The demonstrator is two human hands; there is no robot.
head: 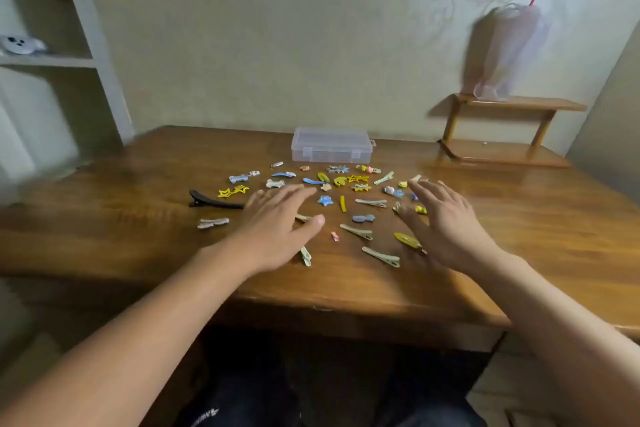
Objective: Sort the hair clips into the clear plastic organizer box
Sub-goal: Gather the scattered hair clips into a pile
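Note:
Several small hair clips lie scattered over the middle of a wooden table [346, 284]: yellow stars [233, 191], a blue star [325, 200], pale long clips [381, 256], a yellow oval clip [408, 240] and a long dark clip [214, 201] at the left. Behind them stands the clear plastic organizer box [331, 145], its lid down. My left hand [277, 225] hovers flat over the left part of the scatter, fingers spread, holding nothing. My right hand [443, 222] hovers over the right part, fingers apart and empty. Some clips are hidden under both hands.
A small wooden two-level rack [509, 128] stands at the table's back right, with a thin plastic bag [502, 52] hanging above it. White shelves [52, 61] rise at the left. The table's front edge is close to my body.

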